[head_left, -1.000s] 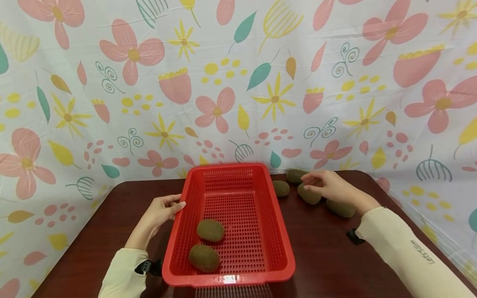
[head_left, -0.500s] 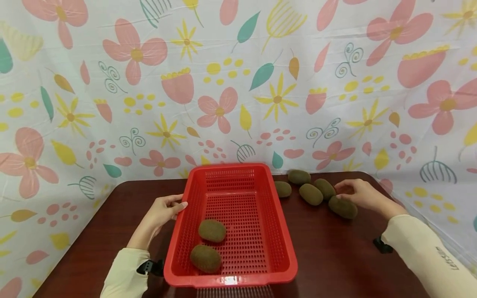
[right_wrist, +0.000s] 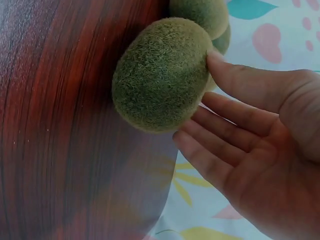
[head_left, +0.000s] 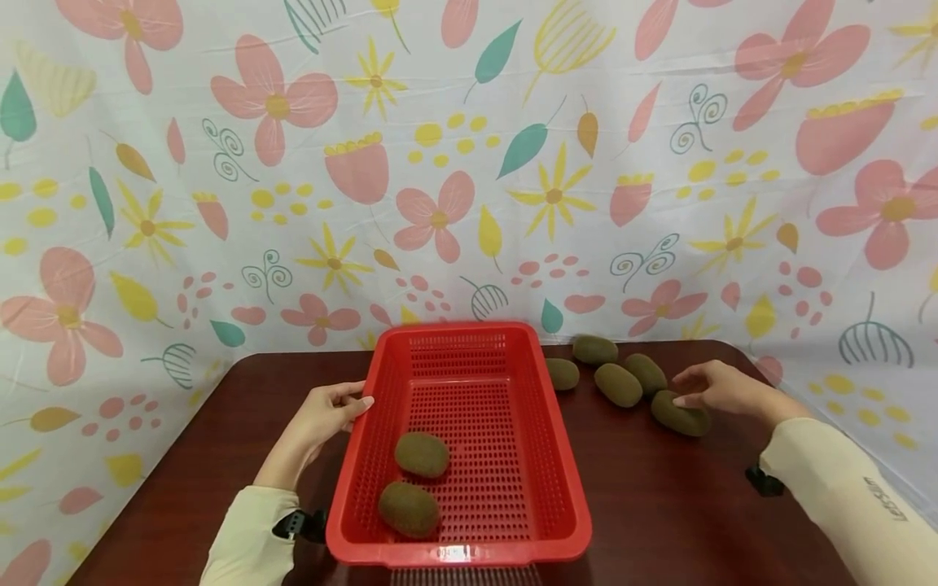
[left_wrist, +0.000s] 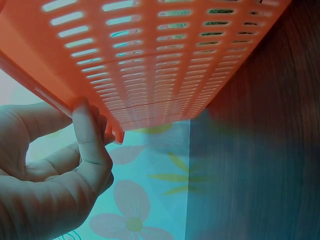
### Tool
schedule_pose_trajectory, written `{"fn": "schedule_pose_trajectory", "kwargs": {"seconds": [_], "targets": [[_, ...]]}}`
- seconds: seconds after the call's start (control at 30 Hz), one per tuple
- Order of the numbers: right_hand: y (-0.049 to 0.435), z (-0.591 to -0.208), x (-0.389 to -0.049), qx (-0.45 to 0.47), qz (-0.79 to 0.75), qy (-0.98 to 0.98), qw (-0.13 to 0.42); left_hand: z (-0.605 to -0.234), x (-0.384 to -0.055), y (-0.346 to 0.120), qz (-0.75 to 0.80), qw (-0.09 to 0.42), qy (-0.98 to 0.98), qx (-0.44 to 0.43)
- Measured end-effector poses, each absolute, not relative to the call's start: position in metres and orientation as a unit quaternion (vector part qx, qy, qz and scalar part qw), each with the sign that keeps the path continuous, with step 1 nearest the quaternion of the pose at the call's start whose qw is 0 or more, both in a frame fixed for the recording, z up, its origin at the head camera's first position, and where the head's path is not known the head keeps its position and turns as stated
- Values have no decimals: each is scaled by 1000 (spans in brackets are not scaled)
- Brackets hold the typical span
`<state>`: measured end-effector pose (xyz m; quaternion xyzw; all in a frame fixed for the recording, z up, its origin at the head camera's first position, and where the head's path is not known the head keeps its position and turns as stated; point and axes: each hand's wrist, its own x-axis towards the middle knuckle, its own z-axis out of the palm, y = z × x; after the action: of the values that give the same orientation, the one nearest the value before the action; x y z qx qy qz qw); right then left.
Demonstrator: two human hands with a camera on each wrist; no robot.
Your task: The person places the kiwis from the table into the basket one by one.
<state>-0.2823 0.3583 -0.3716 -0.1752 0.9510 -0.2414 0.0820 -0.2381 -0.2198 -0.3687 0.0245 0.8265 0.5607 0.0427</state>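
My left hand pinches the left rim of a red plastic basket, thumb over the rim and fingers outside. Close up, the left wrist view shows those fingers against the basket's slotted wall. Inside the basket lie two brown fuzzy kiwis, one just behind the other. On the right, my right hand is at the nearest of several loose kiwis. In the right wrist view its thumb tip touches that kiwi's edge, while the other fingers extend loosely along its side.
More kiwis lie to the basket's right, including a far one, one partly behind the rim and two touching. They stand on a dark wooden table. A flowered cloth hangs behind the table.
My right hand has moved right and toward me, from above the kiwi group to the nearest kiwi, uncovering another kiwi behind. The left hand stays on the basket rim.
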Motion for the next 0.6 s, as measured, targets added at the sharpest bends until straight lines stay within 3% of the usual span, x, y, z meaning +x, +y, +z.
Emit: {"fn": "schedule_pose_trajectory", "kwargs": {"seconds": [0.27, 0.6], "targets": [[356, -371, -284, -170, -252, 942, 145, -369, -240, -220, 559, 42, 828, 20], [355, -368, -280, -191, -256, 932, 174, -368, -240, -220, 561, 48, 827, 18]]}}
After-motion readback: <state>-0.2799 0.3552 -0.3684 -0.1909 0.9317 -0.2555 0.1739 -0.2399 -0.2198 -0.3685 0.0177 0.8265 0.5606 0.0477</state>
